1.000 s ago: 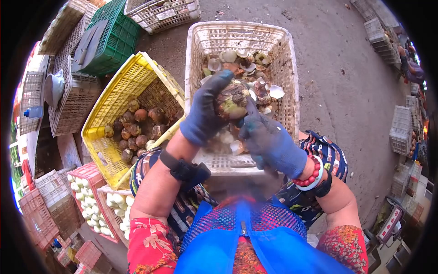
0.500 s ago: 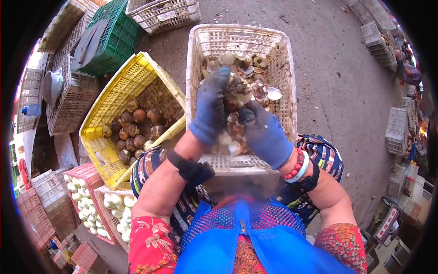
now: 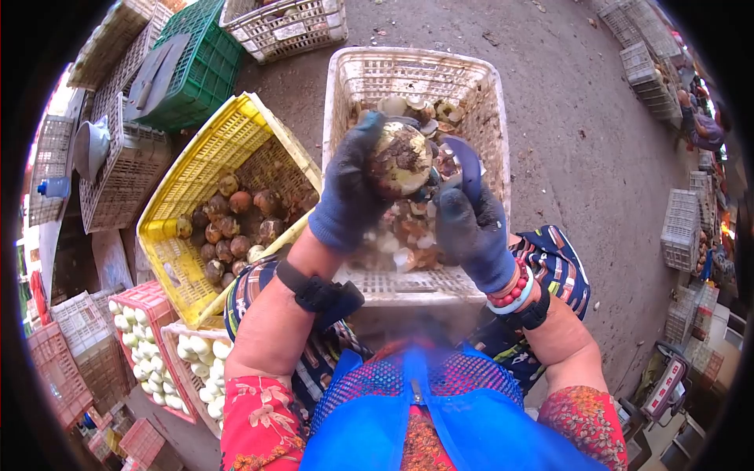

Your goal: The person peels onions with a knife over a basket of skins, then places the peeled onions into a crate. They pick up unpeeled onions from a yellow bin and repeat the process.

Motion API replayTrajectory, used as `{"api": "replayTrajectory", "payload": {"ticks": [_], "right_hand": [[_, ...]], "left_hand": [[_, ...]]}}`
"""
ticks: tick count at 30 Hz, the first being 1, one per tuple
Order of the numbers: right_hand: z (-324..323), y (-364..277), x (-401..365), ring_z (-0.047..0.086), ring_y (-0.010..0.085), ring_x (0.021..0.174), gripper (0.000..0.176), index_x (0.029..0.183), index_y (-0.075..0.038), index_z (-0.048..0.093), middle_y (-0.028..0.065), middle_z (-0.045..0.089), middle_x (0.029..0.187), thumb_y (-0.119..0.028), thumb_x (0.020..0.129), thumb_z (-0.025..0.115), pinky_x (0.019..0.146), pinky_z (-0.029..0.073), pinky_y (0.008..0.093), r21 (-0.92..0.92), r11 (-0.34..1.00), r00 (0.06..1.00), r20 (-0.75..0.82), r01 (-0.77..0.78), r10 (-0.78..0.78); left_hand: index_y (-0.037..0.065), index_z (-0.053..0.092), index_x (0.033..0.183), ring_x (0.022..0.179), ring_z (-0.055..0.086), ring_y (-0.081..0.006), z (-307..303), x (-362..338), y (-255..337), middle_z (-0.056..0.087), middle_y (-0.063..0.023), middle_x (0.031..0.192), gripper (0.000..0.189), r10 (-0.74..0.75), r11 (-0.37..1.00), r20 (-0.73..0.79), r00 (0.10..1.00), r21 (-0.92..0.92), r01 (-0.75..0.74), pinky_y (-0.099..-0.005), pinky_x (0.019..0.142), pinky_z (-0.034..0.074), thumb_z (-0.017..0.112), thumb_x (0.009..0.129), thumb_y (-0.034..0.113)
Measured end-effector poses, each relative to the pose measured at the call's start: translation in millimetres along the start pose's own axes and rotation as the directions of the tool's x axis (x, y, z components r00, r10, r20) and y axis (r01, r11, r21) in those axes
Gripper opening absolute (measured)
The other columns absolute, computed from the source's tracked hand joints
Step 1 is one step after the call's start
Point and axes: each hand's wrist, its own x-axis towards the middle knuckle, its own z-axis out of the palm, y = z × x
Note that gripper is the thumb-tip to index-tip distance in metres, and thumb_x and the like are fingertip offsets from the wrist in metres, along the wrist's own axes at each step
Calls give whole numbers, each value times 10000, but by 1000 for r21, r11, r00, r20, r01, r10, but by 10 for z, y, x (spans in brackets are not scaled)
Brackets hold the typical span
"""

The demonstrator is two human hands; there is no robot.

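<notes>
My left hand (image 3: 351, 182), in a blue knit glove with dark coated fingers, is closed around a round brown root vegetable (image 3: 400, 161). Its rough, pale-and-dark cut face is turned up. My right hand (image 3: 473, 231), gloved alike, is closed on a knife (image 3: 468, 163) whose curved, dark bluish blade points up, apart from the root; the handle is hidden in the fist. Both hands are over a white plastic crate (image 3: 416, 63) holding pale and brown peelings (image 3: 404, 235).
A tilted yellow crate (image 3: 196, 149) with several round brown roots (image 3: 228, 228) stands at the left. Below it are crates of peeled white vegetables (image 3: 149, 353). A green crate (image 3: 200, 71) bears a flat blade-like tool. Stacked crates (image 3: 682, 224) line the right side.
My right hand has pulled back, down and right from the root, and the blade now shows. My left hand has turned the root so its cut face shows.
</notes>
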Motion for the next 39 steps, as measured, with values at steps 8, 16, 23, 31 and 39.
{"api": "replayTrajectory", "payload": {"ticks": [8, 16, 23, 31, 39], "right_hand": [[-20, -99, 105, 567, 65, 741, 531, 1216, -3, 563, 12, 642, 849, -164, 784, 827, 672, 489, 236, -211, 977, 996, -78, 31, -48], [9, -121, 172, 606, 298, 622, 241, 891, -72, 620, 90, 590, 727, -122, 736, 798, 532, 466, 396, -420, 814, 905, 40, 400, -424], [22, -132, 93, 590, 293, 608, 259, 828, -111, 571, 71, 584, 730, -95, 671, 778, 538, 466, 397, -325, 745, 803, 371, 582, -466], [-31, -94, -137, 631, 274, 684, 269, 1002, -75, 634, 77, 612, 791, -211, 808, 762, 628, 502, 358, -97, 946, 815, 539, 309, -211], [-117, -195, 112, 554, 42, 730, 391, 1248, -14, 578, 3, 636, 920, -170, 910, 698, 631, 451, 192, 215, 941, 957, -64, -263, 282]], "left_hand": [[19, 560, 1240, 1080, 584, -258, 125, 94, -20, 598, -153, 1153, 317, 325, 403, 348, 880, 790, -461, -342, 970, 456, 563, 959, 166], [3, 579, 1195, 1013, 593, -314, 152, -6, -100, 603, -169, 1103, 336, 430, 140, 391, 814, 861, -488, -395, 885, 487, 614, 906, 169], [26, 544, 1211, 1009, 609, -297, 76, -103, -149, 604, -137, 1060, 496, 326, 672, 190, 926, 642, -369, -390, 862, 509, 741, 834, 280], [-28, 549, 1174, 924, 692, -307, -30, 107, 125, 671, -218, 1035, 552, -110, 981, -104, 989, -173, 91, -434, 828, 575, 497, 961, 478], [-31, 466, 1273, 956, 679, -191, 77, -103, -49, 687, -112, 1077, 749, 386, 492, 228, 894, 769, -408, -332, 911, 535, 882, 683, 164]]}}
